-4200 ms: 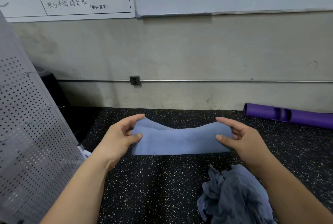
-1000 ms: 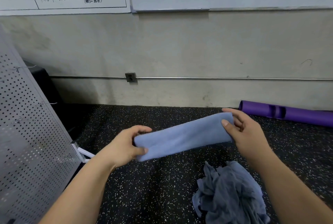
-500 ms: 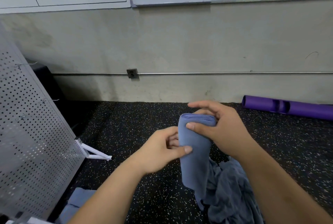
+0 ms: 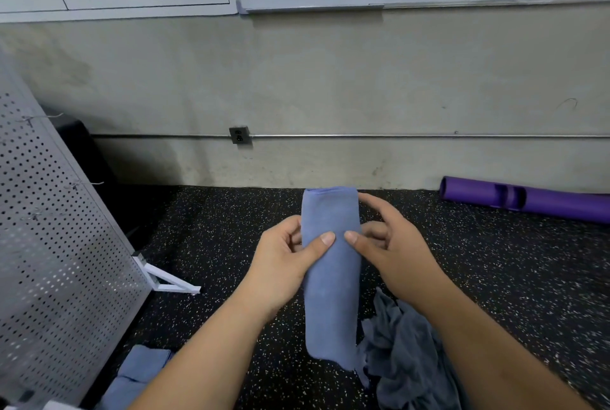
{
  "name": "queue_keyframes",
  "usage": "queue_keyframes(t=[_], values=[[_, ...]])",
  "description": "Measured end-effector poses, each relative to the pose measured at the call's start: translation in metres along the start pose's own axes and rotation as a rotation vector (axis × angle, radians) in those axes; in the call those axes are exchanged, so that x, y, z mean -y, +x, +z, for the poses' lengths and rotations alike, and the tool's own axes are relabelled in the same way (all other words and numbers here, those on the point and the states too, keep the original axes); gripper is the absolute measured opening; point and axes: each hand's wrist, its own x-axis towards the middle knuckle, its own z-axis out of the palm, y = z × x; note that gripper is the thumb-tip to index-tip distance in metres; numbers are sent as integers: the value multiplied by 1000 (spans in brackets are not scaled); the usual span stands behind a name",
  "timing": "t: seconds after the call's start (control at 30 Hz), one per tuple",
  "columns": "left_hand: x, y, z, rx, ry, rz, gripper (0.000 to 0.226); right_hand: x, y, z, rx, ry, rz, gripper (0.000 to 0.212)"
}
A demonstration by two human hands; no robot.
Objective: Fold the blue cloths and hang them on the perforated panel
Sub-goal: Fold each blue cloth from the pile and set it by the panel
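A blue cloth (image 4: 331, 291), folded into a long narrow strip, hangs upright in front of me above the floor. My left hand (image 4: 284, 261) grips its left edge, thumb pressed on the front. My right hand (image 4: 392, 251) holds the right edge, thumb on the front and fingers behind. A crumpled grey-blue cloth (image 4: 409, 353) lies on the floor just below and right. Another blue cloth (image 4: 138, 373) lies folded at the bottom left. The grey perforated panel (image 4: 49, 261) leans at the left, with thin wire hooks (image 4: 82, 184) sticking out.
The floor is black speckled rubber (image 4: 511, 277). A purple foam roller (image 4: 528, 200) lies by the wall at the right. The panel's white foot bracket (image 4: 168, 281) juts onto the floor. A metal conduit with an outlet box (image 4: 240, 135) runs along the wall.
The cloth strip went from stretched sideways between my hands to folded over and held upright. Both hands came together at its middle. My view tilted down slightly.
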Motion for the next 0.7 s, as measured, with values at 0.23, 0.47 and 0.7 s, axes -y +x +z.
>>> queue_keyframes(t=[0.23,0.47,0.7], values=[[6,-3,-1,123,17,-66,29,-4,-3,11,-243,17,-54,39],[-2,-1,-2,-191,-184,-32,32,-12,-9,16,132,-16,-8,88],[5,-1,-9,-171,-14,-163,74,-18,-7,20,0,94,6,52]])
